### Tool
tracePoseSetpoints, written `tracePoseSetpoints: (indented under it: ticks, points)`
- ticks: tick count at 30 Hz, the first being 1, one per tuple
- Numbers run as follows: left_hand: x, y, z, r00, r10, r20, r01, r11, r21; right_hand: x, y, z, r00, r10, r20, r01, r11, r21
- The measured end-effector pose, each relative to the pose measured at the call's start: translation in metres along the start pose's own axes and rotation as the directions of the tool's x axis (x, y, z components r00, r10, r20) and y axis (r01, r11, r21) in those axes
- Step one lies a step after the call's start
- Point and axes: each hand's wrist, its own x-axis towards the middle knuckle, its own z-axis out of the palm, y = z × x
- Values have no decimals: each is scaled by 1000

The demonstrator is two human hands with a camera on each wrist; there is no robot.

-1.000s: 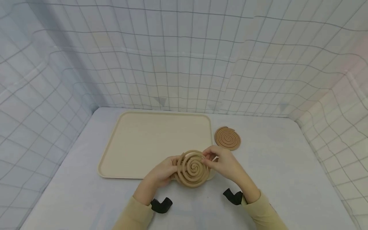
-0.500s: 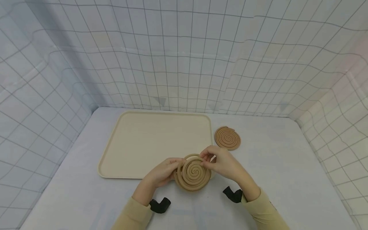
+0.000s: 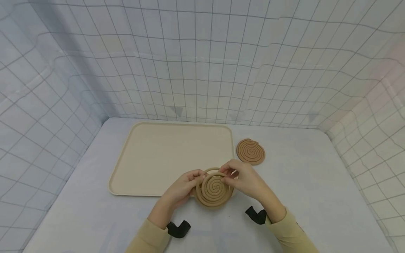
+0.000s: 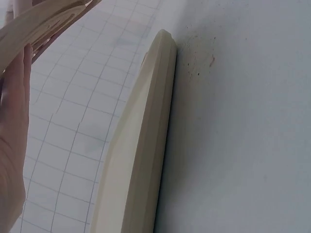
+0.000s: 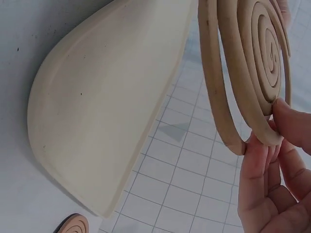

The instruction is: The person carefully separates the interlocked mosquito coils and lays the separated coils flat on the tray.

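A tan mosquito coil (image 3: 212,202) is held up over the near right corner of the tray, pinched from both sides. My left hand (image 3: 181,187) grips its left edge, thumb on top. From the right, my right hand (image 3: 243,178) pinches a strand between thumb and fingers. In the right wrist view the coil (image 5: 238,73) stands nearly on edge, one outer strand parted from the inner turns by a gap. The right fingers (image 5: 265,165) hold the strand ends at its bottom. Only the coil's edge and part of the left hand (image 4: 14,136) show in the left wrist view.
A cream tray (image 3: 171,154) lies on the white table (image 3: 303,182), behind and left of the hands. To its right, a browner coil (image 3: 251,151) lies flat. White walls with a grid pattern (image 3: 202,63) enclose the back and sides. Small crumbs (image 4: 198,73) dot the table beside the tray.
The coil has tipped, its inner turns drawing closer together in the head view. My left fingers have shifted up along its upper left rim; my right hand has moved slightly left.
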Motion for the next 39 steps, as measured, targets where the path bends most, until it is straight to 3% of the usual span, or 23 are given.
tracePoseSetpoints:
  ticks: [5,8,12,18,20,22,27,30,33,39]
  points:
    - [0,-4,1,999,50,13,-49,998,-49,-3,2,-2,998,65,4,-65,998,23]
    - [-1,-4,3,997,75,-29,-77,995,-67,-6,5,-2,990,138,8,-138,990,40]
    - [-2,-5,6,990,107,-88,-117,986,-120,-6,11,-1,972,236,1,-235,969,79]
    - [-2,-14,11,988,120,-96,-141,954,-263,-5,16,-1,938,347,32,-346,919,191]
    - [-2,-15,12,991,106,-83,-126,946,-299,-5,17,-3,935,351,57,-355,910,214]
    - [-2,-14,12,994,92,-56,-104,951,-291,-4,16,-6,942,324,82,-334,923,191]
    - [-1,-6,8,999,14,49,-7,991,-131,-2,8,-13,965,191,177,-197,980,17]
    - [0,-2,5,995,-23,92,27,999,-37,0,0,-15,966,116,232,-106,993,-56]
    - [1,0,5,997,-21,75,22,1000,-2,2,-5,-15,965,102,242,-89,994,-64]
    - [-2,-4,4,999,45,-15,-45,998,-39,-1,1,-13,966,194,173,-198,980,7]
